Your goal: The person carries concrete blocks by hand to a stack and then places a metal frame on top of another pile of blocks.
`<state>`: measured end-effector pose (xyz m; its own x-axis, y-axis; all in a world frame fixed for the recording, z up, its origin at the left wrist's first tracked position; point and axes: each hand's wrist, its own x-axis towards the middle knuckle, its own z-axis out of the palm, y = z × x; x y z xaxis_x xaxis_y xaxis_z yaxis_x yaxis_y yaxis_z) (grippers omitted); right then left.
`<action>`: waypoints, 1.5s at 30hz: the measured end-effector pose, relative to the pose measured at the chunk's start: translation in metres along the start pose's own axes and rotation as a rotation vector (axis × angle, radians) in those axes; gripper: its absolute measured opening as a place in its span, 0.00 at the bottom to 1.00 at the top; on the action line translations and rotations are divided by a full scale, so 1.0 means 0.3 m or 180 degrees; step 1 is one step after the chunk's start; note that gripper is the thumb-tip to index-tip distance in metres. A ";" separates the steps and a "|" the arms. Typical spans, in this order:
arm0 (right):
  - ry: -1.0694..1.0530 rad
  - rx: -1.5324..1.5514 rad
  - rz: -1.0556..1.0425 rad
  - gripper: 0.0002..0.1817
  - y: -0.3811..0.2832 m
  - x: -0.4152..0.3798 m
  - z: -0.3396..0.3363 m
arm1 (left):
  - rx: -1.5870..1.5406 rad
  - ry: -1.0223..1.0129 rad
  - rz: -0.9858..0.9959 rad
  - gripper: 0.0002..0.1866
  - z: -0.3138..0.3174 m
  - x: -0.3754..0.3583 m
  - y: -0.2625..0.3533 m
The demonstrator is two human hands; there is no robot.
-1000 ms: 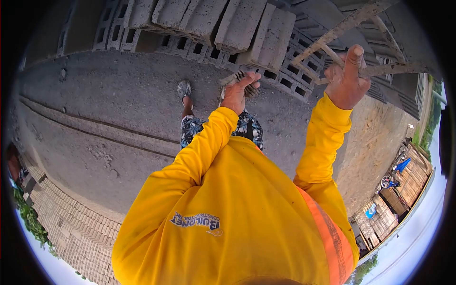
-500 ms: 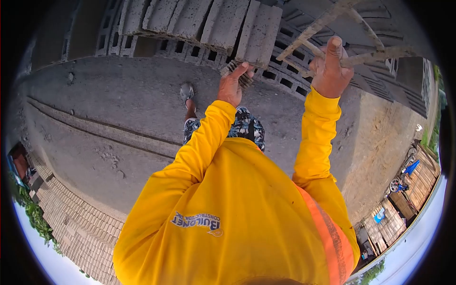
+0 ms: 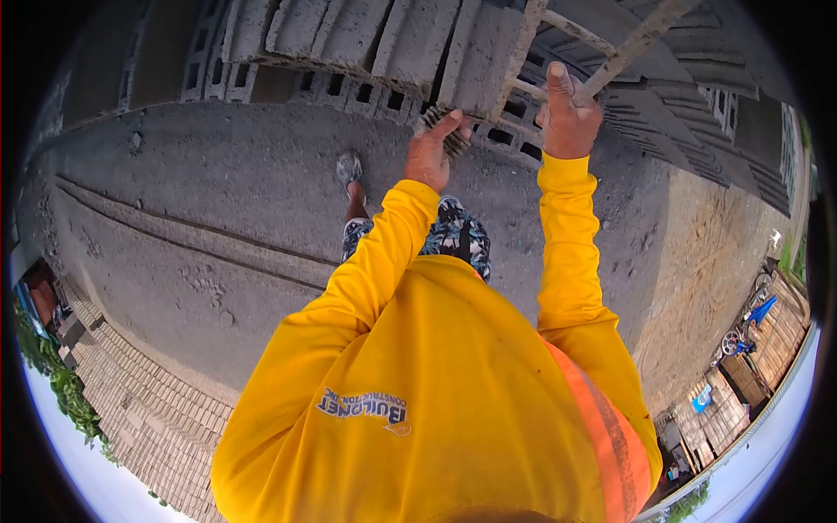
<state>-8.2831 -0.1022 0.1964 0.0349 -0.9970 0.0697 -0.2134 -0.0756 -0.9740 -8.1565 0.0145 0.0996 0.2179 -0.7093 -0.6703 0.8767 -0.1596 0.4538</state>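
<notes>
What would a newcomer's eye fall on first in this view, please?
Probably the bright yellow shirt filling the lower middle, with its orange stripe at lower right. Above it, the right hand grips a dirty frame and the left hand holds a ridged object, below grey concrete blocks along the top.

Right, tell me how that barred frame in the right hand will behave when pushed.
The frame is probably stiff, since its bars look straight. It may swing or twist, with the right hand gripping one bar well off to one side. Its rough, crusted surface suggests it won't be slippery.
</notes>
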 end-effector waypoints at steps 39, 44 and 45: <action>-0.1902 -0.0433 0.3729 0.25 0.486 -1.599 0.788 | 0.1172 0.0903 -0.0213 0.11 -1.216 -0.673 0.731; -0.1461 -0.0648 0.3224 0.26 0.379 -1.505 0.754 | 0.0930 0.0450 0.0141 0.10 -1.322 -0.713 0.879; -0.1387 -0.0561 0.3197 0.26 0.382 -1.456 0.663 | 0.0955 0.0558 0.0160 0.09 -1.386 -0.712 0.900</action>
<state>-8.1288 0.3283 0.0114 0.1011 -0.5170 -0.8500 -0.4719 0.7272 -0.4984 -7.7881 0.4084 0.1213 0.3506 -0.5969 -0.7216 0.7037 -0.3405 0.6236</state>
